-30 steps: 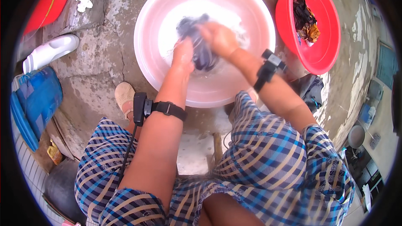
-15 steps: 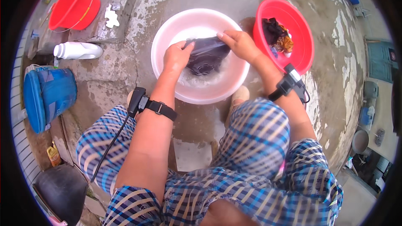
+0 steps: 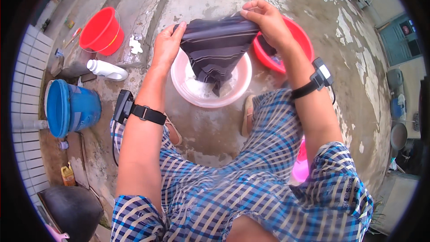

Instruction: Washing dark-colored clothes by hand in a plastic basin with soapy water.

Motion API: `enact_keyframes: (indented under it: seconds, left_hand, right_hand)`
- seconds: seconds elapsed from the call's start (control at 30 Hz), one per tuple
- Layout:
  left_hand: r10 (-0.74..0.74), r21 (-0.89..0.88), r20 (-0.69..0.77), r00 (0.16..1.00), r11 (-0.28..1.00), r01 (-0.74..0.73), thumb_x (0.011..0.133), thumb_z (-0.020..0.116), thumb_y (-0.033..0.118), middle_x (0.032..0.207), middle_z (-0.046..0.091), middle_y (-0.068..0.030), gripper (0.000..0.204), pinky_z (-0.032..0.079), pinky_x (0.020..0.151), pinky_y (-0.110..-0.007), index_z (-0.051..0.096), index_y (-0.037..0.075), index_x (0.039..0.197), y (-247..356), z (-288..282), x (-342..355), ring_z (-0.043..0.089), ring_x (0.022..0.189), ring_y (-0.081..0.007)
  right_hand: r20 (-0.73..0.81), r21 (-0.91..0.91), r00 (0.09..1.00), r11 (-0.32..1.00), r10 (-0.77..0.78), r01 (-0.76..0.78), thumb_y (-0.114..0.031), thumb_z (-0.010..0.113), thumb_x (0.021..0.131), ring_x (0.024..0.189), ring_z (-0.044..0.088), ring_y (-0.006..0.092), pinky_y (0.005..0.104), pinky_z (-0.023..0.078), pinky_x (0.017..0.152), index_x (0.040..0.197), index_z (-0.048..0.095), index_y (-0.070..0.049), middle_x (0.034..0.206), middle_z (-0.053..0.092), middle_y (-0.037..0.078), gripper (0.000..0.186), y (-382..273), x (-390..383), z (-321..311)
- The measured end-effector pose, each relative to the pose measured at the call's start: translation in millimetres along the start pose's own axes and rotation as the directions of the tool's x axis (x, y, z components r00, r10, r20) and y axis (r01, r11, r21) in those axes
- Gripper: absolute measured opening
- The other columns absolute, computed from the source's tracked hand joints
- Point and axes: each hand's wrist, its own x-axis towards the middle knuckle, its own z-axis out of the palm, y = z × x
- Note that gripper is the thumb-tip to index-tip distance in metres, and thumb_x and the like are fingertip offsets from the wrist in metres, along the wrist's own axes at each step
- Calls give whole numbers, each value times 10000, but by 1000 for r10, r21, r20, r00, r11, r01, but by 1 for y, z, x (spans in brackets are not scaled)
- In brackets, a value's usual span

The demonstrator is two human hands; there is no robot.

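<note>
A dark grey cloth with pale stripes (image 3: pixel 217 42) is stretched between my hands above a pale pink basin (image 3: pixel 235 94) with white suds and water, its lower tip hanging into the basin. My left hand (image 3: pixel 168 47) pinches the cloth's upper left corner, thumb up. My right hand (image 3: pixel 268 24) is closed on the upper right corner, higher than the left. Just behind my right hand, a red basin (image 3: pixel 300 42) holds dark clothing, partly hidden by my hand and the cloth.
At the left are a red bucket (image 3: pixel 101 31), a white bottle (image 3: pixel 107 70), blue buckets (image 3: pixel 83 107), a yellow bottle (image 3: pixel 67 175) and a dark container (image 3: pixel 67 213). A pink object (image 3: pixel 301 166) shows beside my right knee. A wall with a blue door (image 3: pixel 398 40) stands far right.
My hands have lifted the cloth up out of the pale basin and spread it wide between them. My head view has tilted up, showing more ground.
</note>
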Motion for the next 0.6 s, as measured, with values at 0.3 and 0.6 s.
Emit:
enact_keyframes:
  seconds: [0.3,0.6]
  left_hand:
    - [28,-180,359,933,983,39,806,738,277,623,472,65,345,316,515,-195,461,131,663,14,-18,-16,410,582,-26]
    - [60,-133,573,817,991,20,775,740,219,1288,523,-138,696,455,809,-266,404,24,1352,16,2,-37,582,872,-116]
  right_hand:
    - [-75,440,995,898,66,-26,-146,652,859,852,579,137,275,460,731,1032,599,-55,946,608,45,202,3,-29,1]
    - [148,479,981,858,127,-183,-162,638,881,799,609,109,248,500,721,970,593,-79,900,630,24,131,7,-30,38]
